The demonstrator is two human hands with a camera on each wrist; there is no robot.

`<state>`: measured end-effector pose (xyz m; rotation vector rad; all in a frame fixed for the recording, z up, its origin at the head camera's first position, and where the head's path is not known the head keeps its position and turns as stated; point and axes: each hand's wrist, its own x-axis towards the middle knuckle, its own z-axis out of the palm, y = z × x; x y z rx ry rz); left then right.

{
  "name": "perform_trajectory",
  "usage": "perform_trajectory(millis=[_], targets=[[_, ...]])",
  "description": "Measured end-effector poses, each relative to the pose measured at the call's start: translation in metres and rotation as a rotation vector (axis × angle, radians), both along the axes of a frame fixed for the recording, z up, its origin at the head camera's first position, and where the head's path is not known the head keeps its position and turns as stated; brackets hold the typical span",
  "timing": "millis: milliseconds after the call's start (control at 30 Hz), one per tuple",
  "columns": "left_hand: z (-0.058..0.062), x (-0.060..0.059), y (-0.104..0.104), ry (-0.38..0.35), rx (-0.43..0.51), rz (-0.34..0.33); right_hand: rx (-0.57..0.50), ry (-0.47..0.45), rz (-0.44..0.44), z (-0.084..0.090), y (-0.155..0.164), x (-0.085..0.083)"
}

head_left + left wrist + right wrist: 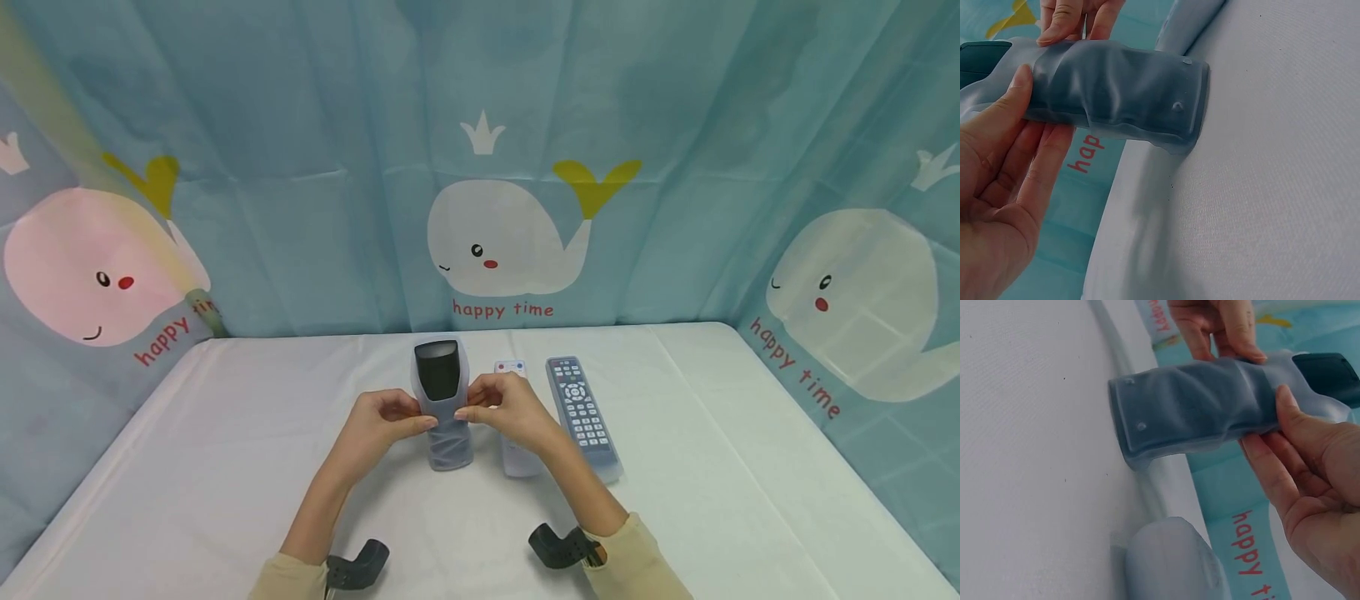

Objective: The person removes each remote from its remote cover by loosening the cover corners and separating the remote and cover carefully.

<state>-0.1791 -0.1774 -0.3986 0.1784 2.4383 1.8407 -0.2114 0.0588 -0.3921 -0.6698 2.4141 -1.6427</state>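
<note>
A dark remote control [438, 371] stands nearly upright, its lower end at the table, inside a translucent silicone cover [450, 446]. The cover is wrinkled over the lower part, while the dark upper end shows bare through its opening. My left hand [378, 429] pinches the cover's left edge between thumb and fingers. On the opposite edge, my right hand [516, 408] pinches it in the same way. Both wrist views show the thumbs on the near face and fingers behind. Which side carries the buttons cannot be seen.
To the right lie a white remote [519, 458] in a clear cover, partly behind my right hand, and a grey remote [581, 408] with many buttons, also covered. A white cloth covers the table [720, 467]. A blue whale-print curtain [337, 233] hangs behind it.
</note>
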Motion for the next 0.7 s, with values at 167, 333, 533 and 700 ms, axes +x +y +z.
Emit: perform_trajectory(millis=[167,333,533,700], targets=[[-0.001,-0.001,0.002,0.008,-0.003,0.009,0.008,-0.002,-0.009,0.000,-0.001,0.001],[0.002,0.000,0.006,0.013,-0.022,0.043,0.012,0.009,-0.013,0.000,-0.003,0.001],[0.007,0.003,0.009,0.044,-0.057,0.064,0.023,0.029,-0.019,0.001,-0.003,0.003],[0.011,0.003,0.012,0.088,-0.079,0.093,0.009,0.036,-0.048,0.003,-0.003,0.003]])
